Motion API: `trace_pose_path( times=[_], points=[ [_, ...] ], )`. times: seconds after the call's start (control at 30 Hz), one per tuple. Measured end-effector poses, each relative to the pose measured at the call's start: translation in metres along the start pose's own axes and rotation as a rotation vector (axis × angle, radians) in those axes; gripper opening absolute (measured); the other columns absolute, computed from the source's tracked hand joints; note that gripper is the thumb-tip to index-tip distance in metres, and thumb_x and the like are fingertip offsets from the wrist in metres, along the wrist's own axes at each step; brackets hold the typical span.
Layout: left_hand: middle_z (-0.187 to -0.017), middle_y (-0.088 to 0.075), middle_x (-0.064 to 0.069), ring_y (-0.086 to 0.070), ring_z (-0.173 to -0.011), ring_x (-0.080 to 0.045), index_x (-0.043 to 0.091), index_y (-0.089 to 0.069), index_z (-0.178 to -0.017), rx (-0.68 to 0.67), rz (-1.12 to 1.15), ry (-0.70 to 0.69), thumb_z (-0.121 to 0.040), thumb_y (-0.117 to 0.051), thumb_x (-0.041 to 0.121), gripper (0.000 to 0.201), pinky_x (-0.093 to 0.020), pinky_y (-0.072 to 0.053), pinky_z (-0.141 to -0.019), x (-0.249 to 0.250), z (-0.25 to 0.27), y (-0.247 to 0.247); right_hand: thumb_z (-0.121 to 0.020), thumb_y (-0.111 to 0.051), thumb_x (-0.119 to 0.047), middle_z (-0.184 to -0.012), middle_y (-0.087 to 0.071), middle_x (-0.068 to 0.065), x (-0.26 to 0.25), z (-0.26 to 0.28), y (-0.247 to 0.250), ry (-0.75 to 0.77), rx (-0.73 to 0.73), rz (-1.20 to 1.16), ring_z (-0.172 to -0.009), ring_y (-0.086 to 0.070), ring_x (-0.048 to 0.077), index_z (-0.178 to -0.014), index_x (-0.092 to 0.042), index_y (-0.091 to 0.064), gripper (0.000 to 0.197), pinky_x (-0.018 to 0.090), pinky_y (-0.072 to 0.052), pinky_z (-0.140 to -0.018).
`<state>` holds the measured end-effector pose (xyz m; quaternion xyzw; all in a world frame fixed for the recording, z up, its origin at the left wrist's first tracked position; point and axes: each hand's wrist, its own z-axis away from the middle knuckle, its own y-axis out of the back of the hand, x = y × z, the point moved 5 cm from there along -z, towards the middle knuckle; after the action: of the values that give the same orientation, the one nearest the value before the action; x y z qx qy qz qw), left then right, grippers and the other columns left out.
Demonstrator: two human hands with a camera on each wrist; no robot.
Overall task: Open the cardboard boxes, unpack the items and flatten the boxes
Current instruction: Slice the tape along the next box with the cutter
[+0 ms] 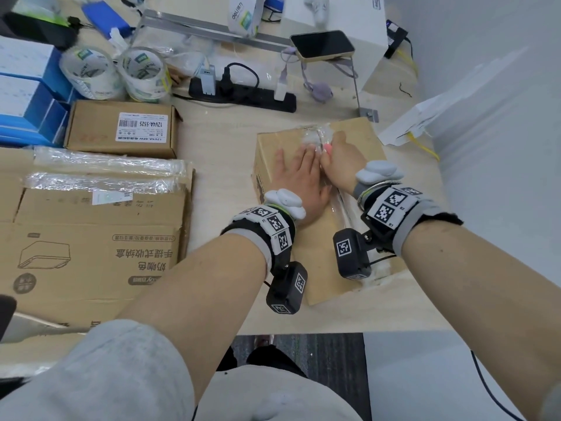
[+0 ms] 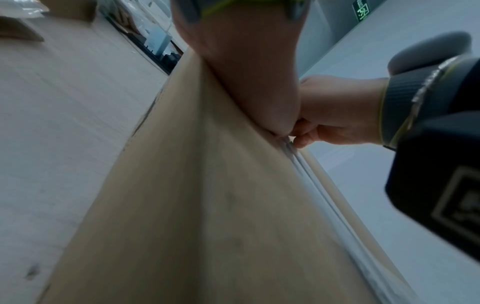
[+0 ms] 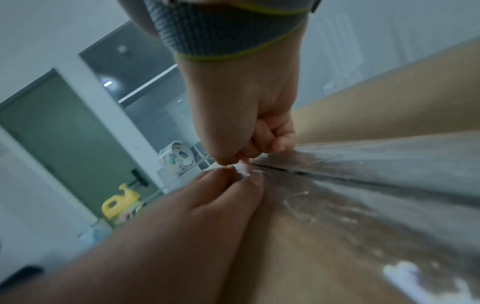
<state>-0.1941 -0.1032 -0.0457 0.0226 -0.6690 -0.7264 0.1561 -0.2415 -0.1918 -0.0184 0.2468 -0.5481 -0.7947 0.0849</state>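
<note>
right now the left hand [image 1: 299, 180] lies flat, fingers straight, pinning the box [image 1: 349, 238] on the tabletop; right hand [image 1: 338, 161] pinches the tape [image 3: 376, 176] at mid-seam, which runs lengthwise back toward the person.

Setting is judged an office, possibly a packing area: table [image 1: 218, 153] is crowded with tape rolls [image 1: 142, 75], power strip [image 1: 243, 97], phone [image 1: 322, 44], stacked cartons [image 1: 91, 238].

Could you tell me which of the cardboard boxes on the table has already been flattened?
The large printed box at the left; the labelled box and the one under both hands remain closed.
</note>
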Motion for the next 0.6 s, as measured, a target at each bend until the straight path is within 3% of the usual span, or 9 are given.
trace_pose_path(
  times=[0.13,0.27,0.37,0.6],
  points=[
    [-0.161,-0.003,-0.007,-0.006,-0.148,-0.023,0.009,-0.007,-0.153,0.043,-0.034,-0.023,-0.101,-0.019,0.039,0.061,-0.050,-0.022,-0.106,0.005,0.007,0.003,-0.102,-0.037,-0.023,-0.091,-0.054,0.011,0.012,0.017,0.012,0.054,0.129,-0.165,-0.080,-0.054,0.029,-0.106,-0.009,-0.033,0.016,0.030,-0.032,-0.065],
    [-0.160,-0.013,-0.006,-0.009,-0.147,-0.021,0.008,-0.011,-0.153,-0.007,-0.017,0.001,-0.102,-0.018,0.041,0.061,-0.050,-0.013,-0.113,0.009,0.012,-0.004,-0.100,-0.040,-0.023,-0.101,-0.061,0.020,0.010,0.019,0.008,0.053,0.077,-0.140,-0.090,-0.059,0.037,-0.116,0.000,-0.039,0.028,0.036,-0.040,-0.070],
    [-0.160,-0.014,-0.005,-0.008,-0.147,-0.020,0.008,-0.012,-0.153,-0.004,0.014,0.005,-0.101,-0.020,0.042,0.062,-0.050,-0.007,-0.116,0.008,0.012,-0.006,-0.101,-0.038,-0.025,-0.105,-0.062,0.019,0.008,0.018,0.005,0.052,0.037,-0.082,-0.092,-0.060,0.036,-0.118,0.000,-0.038,0.030,0.031,-0.034,-0.067],
    [-0.159,-0.019,-0.006,-0.012,-0.146,-0.021,0.009,-0.017,-0.152,0.015,0.033,0.004,-0.099,-0.022,0.041,0.062,-0.050,-0.007,-0.116,0.009,0.013,-0.005,-0.100,-0.035,-0.023,-0.106,-0.063,0.022,0.008,0.011,-0.005,0.013,0.011,0.031,-0.088,-0.060,0.036,-0.120,0.001,-0.034,0.031,0.035,-0.040,-0.068]
  ],
)
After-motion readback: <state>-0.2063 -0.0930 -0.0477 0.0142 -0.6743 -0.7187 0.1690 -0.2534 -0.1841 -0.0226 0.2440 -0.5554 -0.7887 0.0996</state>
